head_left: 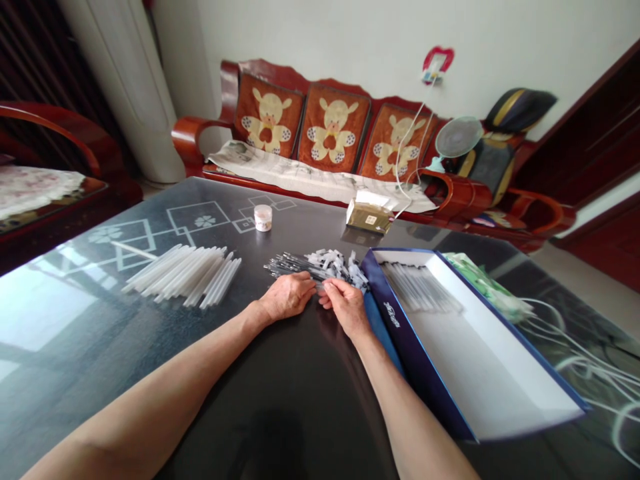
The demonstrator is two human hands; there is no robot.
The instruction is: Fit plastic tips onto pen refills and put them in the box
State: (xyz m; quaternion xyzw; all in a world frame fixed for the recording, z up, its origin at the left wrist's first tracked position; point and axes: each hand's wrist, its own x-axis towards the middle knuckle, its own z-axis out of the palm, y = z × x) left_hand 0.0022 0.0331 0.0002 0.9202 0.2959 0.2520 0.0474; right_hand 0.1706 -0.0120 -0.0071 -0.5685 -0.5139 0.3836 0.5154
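Seen from my head camera, my left hand [286, 297] lies palm down on a glass-topped table [65, 313], its fingers loosely curled and just beside a heap of slender grey rods with white plastic clips [320, 265]. My right hand [345, 308] rests at the heap's near edge, its fingers [330, 288] drawn into a narrow pinch against the pieces; I cannot tell whether they hold one. Just right of the heap sits a blue-edged white cardboard box [400, 320] holding a row of clear plastic tubes [420, 288]. Farther left on the table lies a bundle of translucent plastic tubes [183, 275]. Beyond stand a small white-lidded jar [263, 217] and a tan packet [369, 217]. Behind the table is a red wooden sofa [193, 137] with animal-print cushions [333, 130].
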